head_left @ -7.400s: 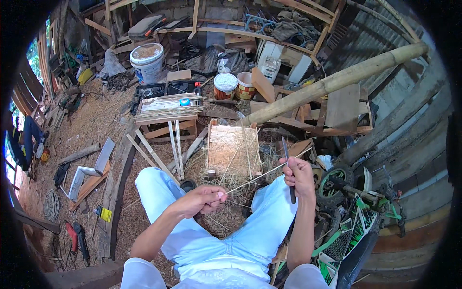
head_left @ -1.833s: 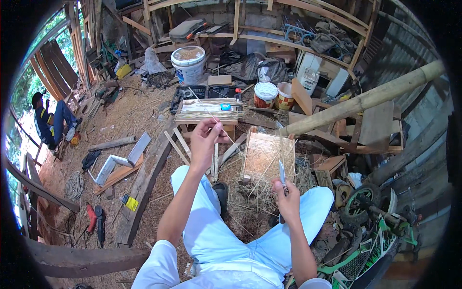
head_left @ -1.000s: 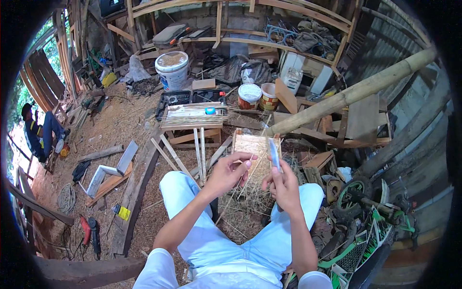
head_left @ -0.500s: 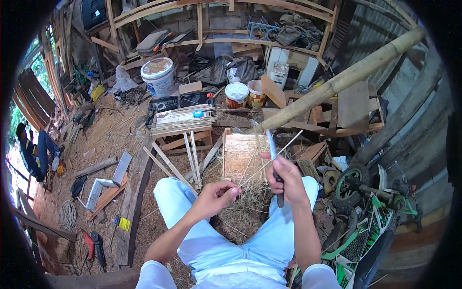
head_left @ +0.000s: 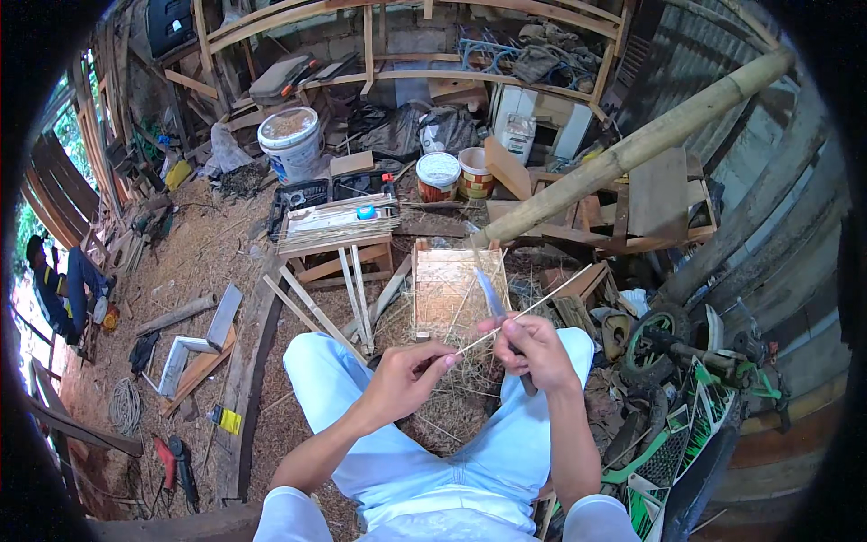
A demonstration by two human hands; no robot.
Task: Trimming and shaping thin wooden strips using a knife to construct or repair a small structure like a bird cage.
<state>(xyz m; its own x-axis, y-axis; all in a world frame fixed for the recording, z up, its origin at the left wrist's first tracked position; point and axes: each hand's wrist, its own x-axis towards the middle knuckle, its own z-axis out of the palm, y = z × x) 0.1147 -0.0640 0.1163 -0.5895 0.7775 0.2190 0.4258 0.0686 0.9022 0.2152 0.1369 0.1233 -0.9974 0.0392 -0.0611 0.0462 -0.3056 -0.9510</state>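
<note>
Between thumb and fingers, my left hand (head_left: 417, 375) pinches the lower end of a thin bamboo strip (head_left: 561, 291). The strip slants up to the right, across the front of my right hand (head_left: 535, 350). That hand is closed around the dark handle of a knife (head_left: 489, 293), whose blade points up and away. The blade touches or lies very near the strip. Below and beyond my hands, thin shavings (head_left: 456, 397) lie between my knees. Just past them a pale wooden board (head_left: 449, 282) lies strewn with shavings.
A thick bamboo pole (head_left: 632, 154) slants across the right. Beyond my left knee, a low wooden stand (head_left: 339, 239) carries many thin strips and a blue tape measure (head_left: 365, 212). Buckets (head_left: 290, 144) stand farther back. A green-framed wheeled thing (head_left: 664, 343) lies right. Another person (head_left: 68, 289) sits far left.
My right hand has drawn closer to my left, and the knife blade has lowered toward the strip. The strip now crosses at the right fingers.
</note>
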